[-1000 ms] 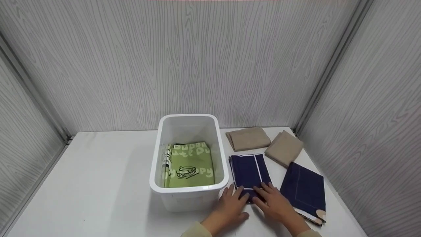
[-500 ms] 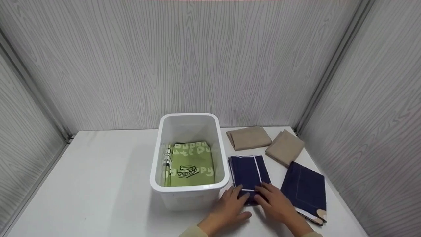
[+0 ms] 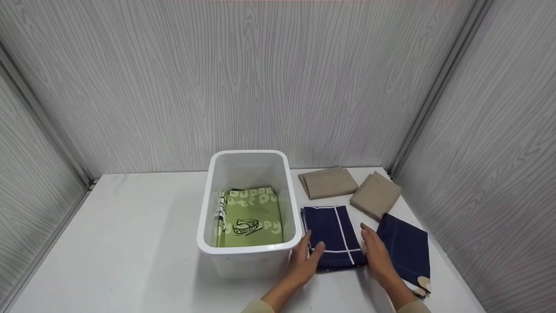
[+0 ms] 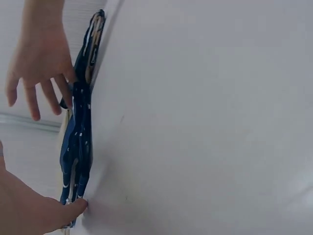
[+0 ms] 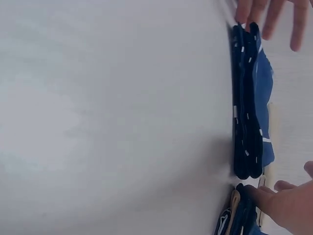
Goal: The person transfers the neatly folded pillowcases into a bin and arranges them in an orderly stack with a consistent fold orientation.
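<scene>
A folded navy cloth with white lines (image 3: pixel 328 230) lies flat on the white table, right of the white tub. My left hand (image 3: pixel 302 264) stands at its left edge with fingers extended and the thumb over the near left corner. At the right edge is my right hand (image 3: pixel 378 257), fingers straight, between this cloth and a second folded navy cloth (image 3: pixel 408 250). The left wrist view shows the cloth's layered near side (image 4: pixel 77 142), with my left thumb touching one end. In the right wrist view, my right thumb lies by the second cloth's corner.
The white tub (image 3: pixel 293 204) holds folded green cloth (image 3: pixel 256 213) with pale lettering. Two folded tan cloths, one (image 3: pixel 329 182) near the back wall and one (image 3: pixel 375 195) further right, lie behind the navy ones. Grey wood-patterned walls (image 3: pixel 260 87) enclose the table.
Both hands have moved from on top of the navy cloth's near end out to its two sides. The cloth's near part now shows a crossing of white lines and looks wider.
</scene>
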Action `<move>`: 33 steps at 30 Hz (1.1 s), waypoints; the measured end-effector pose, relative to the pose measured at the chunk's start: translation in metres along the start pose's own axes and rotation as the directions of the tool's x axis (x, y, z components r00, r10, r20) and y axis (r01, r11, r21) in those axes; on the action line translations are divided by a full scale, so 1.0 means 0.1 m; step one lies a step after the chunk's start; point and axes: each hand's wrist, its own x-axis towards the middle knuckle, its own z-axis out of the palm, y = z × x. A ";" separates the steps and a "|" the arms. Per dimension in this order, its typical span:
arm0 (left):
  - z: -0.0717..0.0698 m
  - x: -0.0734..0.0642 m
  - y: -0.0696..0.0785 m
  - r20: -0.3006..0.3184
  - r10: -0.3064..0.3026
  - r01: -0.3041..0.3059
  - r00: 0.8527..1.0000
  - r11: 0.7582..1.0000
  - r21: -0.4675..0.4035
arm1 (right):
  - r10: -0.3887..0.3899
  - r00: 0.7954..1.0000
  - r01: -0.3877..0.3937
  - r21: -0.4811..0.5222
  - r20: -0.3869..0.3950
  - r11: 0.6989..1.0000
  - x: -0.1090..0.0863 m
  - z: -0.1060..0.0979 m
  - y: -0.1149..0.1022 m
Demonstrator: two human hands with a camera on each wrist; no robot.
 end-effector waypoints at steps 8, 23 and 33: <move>0.03 0.10 0.05 -0.081 -0.190 0.177 0.978 0.973 -0.152 | 0.192 0.980 -0.200 0.259 0.054 0.945 0.03 -0.05 -0.03; 0.04 0.14 0.12 -0.080 -0.280 0.261 0.957 0.947 -0.189 | 0.222 0.972 -0.236 0.326 0.078 0.916 0.04 -0.08 -0.03; 0.06 0.13 0.13 -0.013 -0.353 0.330 0.936 0.888 -0.322 | 0.249 0.963 -0.269 0.330 0.102 0.905 0.05 -0.08 -0.07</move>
